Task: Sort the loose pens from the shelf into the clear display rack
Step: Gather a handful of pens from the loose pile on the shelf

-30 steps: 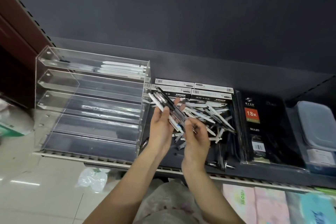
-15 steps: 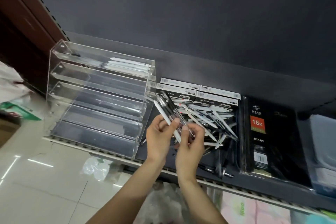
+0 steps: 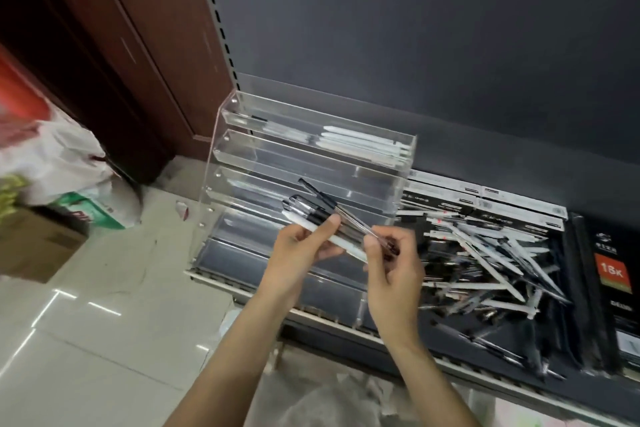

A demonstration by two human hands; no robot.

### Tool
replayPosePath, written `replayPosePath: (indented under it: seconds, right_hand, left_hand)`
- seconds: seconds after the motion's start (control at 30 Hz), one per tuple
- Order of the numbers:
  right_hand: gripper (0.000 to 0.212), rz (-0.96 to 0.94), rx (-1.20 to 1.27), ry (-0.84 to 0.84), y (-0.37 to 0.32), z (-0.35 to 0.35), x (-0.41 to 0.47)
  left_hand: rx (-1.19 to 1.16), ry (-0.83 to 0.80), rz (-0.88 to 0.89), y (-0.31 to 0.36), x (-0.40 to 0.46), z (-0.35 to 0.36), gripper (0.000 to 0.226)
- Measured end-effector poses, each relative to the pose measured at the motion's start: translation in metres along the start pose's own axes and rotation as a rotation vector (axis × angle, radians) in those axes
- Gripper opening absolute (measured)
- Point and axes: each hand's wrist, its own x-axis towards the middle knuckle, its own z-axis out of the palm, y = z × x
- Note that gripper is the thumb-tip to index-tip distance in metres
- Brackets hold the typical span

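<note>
Head view: our left hand (image 3: 300, 248) grips pen bundle (image 3: 323, 215) before clear display rack (image 3: 304, 184), fanned for sorting. Right hand (image 3: 393, 260) pinches one clear pen's end, likely drawing it out. White pens (image 3: 363, 144) fill rack's top tier; loose pens (image 3: 485, 260) heaped right of rack.

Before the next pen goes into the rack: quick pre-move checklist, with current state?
1. Bundle of pens secure in left hand: ok, fingers curled round it.
2. One pen singled out: ok, right hand pinches the end of a clear pen.
3. Rack tier free: ok, the lower tiers hold no pens; the top tier holds white pens.
4. Hands near the rack: ok, in front of its lower tiers.
5. Pen type matched to a tier: cannot tell.
6. Work left: not ok, a loose pile is on the shelf.
</note>
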Motion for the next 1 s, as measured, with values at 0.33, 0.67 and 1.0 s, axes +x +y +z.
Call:
replayPosePath:
  seconds: [0.33, 0.67, 1.0]
  right_hand:
    - [0.022, 0.095, 0.112, 0.121, -0.044, 0.094, 0.039]
    - [0.008, -0.117, -0.354, -0.003, -0.047, 0.128, 0.162]
    - [0.011, -0.353, -1.042, -0.425, -0.049, 0.132, 0.190]
  left_hand:
    - [-0.025, 0.067, -0.039, 0.067, 0.053, -0.138, 0.015]
    - [-0.162, 0.093, -0.020, 0.089, 0.083, -0.171, 0.016]
    - [-0.252, 0.123, -0.040, 0.090, 0.105, -0.157, 0.015]
